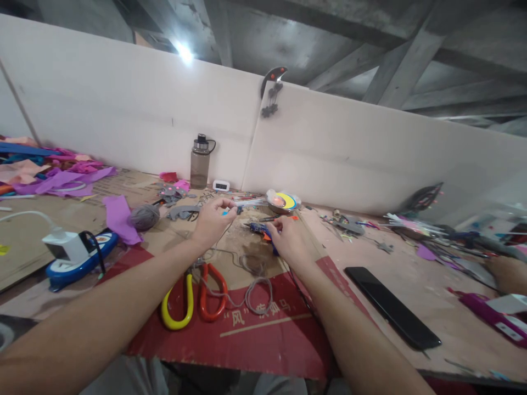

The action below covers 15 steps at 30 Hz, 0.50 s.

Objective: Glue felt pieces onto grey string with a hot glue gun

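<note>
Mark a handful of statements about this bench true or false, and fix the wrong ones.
1. The right hand holds a blue tool. True.
2. Both handles of the scissors are yellow. False: the scissors have one yellow handle and one red-orange.
3. A black phone lies to the right of the scissors. True.
4. The bottle lies on its side. False: the bottle stands upright.
5. The grey yarn ball is in the left hand. False: the yarn ball lies apart, to that hand's left.

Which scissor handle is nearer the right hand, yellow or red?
The red handle is nearer the right hand; the yellow handle lies farther left, beside the red one.
</note>
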Each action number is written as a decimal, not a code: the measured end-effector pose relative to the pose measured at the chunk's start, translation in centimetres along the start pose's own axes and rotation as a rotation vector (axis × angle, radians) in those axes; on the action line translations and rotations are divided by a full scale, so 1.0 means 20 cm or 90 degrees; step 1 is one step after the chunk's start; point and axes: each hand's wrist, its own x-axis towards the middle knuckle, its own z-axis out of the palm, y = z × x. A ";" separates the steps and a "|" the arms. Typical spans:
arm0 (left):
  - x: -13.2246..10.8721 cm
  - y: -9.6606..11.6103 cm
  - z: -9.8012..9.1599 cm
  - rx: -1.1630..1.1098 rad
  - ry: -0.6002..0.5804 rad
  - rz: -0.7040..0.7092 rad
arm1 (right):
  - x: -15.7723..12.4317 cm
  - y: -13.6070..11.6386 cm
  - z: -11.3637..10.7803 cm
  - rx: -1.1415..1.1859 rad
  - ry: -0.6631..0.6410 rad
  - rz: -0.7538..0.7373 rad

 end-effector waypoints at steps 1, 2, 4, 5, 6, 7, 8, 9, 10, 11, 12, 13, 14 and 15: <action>0.00 0.01 -0.01 0.031 0.008 0.036 | -0.01 -0.05 0.02 0.075 -0.010 0.039; -0.01 0.02 -0.01 0.058 0.013 0.069 | -0.02 -0.11 0.04 0.175 -0.022 0.079; -0.01 0.03 -0.01 0.105 0.020 0.126 | -0.04 -0.22 0.09 0.423 -0.063 0.154; -0.01 0.03 -0.02 0.124 0.019 0.148 | -0.05 -0.27 0.11 0.530 -0.097 0.180; -0.01 0.04 -0.02 0.139 0.017 0.166 | -0.05 -0.31 0.13 0.611 -0.128 0.209; -0.01 0.04 -0.02 0.150 0.016 0.178 | -0.05 -0.34 0.14 0.673 -0.159 0.234; 0.00 0.04 -0.02 0.156 0.017 0.183 | -0.05 -0.37 0.14 0.713 -0.184 0.251; 0.00 0.04 -0.02 0.156 0.019 0.177 | -0.04 -0.40 0.14 0.734 -0.200 0.263; 0.00 0.03 -0.02 0.148 0.019 0.159 | -0.03 -0.41 0.14 0.738 -0.210 0.269; 0.00 0.03 -0.02 0.130 0.019 0.131 | -0.03 -0.42 0.14 0.729 -0.211 0.269; 0.01 0.03 -0.02 0.101 0.016 0.097 | -0.02 -0.42 0.15 0.707 -0.201 0.261; 0.01 0.02 -0.02 0.059 0.009 0.058 | -0.01 -0.42 0.16 0.671 -0.181 0.245; 0.01 0.01 -0.01 0.008 0.000 0.020 | -0.01 -0.41 0.16 0.625 -0.155 0.219; 0.02 0.01 -0.01 -0.048 -0.009 -0.015 | 0.00 -0.40 0.18 0.574 -0.125 0.186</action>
